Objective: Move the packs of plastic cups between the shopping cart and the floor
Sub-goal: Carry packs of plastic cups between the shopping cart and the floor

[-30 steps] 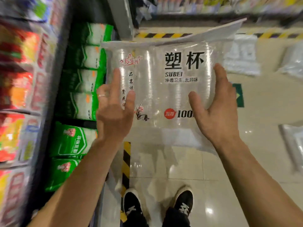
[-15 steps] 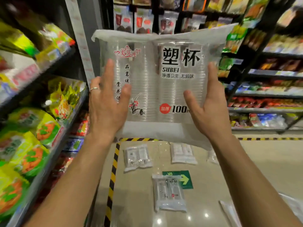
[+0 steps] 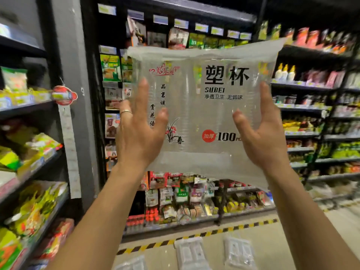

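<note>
The pack of cups (image 3: 202,114) is see-through, with big black letters, a red dot and a little red flower. The floor tape (image 3: 194,235) has yellow and black stripes. The ring (image 3: 125,112) is silver.

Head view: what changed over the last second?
The pack of plastic cups was lifted from low over the floor up in front of the shelves, the view tilting up with it. Left hand and right hand kept the same hold on its sides. Other packs still lie on the floor.
</note>
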`<state>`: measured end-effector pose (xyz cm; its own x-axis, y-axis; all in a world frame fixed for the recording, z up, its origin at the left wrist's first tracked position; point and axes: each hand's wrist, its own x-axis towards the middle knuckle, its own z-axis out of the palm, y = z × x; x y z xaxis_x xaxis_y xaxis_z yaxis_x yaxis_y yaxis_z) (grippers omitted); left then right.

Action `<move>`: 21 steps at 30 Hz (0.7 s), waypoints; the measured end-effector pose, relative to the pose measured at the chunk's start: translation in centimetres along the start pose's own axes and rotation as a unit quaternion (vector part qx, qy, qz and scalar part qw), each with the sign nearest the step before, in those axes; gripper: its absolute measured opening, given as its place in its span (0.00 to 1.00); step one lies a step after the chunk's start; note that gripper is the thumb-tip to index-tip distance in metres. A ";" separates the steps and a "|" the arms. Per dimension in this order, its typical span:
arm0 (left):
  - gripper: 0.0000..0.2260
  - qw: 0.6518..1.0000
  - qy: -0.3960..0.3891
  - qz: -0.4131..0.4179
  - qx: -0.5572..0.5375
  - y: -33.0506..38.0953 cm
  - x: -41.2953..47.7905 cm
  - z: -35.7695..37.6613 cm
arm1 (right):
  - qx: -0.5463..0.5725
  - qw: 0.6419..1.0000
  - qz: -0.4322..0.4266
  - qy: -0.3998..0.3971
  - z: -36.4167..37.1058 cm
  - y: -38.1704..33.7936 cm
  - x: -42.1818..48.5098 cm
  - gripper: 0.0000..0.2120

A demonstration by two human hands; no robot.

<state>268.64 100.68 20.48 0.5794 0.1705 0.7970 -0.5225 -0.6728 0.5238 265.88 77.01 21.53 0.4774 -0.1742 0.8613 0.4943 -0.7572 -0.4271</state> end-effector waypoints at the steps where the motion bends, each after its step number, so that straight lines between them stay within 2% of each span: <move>1: 0.29 1.000 -0.008 0.008 -0.005 1.0 0.0 0.6 | -0.004 1.000 0.008 0.004 -1.2 0.5 0.0 0.35; 13: 0.31 0.988 -0.104 0.068 -0.093 8.3 -0.4 11.1 | -0.095 0.989 0.084 0.071 -10.3 6.9 -0.9 0.35; 21: 0.29 0.961 -0.152 0.112 -0.200 13.2 0.1 21.8 | -0.233 0.955 0.117 0.143 -15.4 11.3 -0.4 0.34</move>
<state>275.50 76.14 20.92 0.5494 -0.2057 0.8098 -0.8185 -0.3272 0.4722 260.05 58.84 20.64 0.2836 -0.4872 0.8260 -0.0102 -0.8628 -0.5054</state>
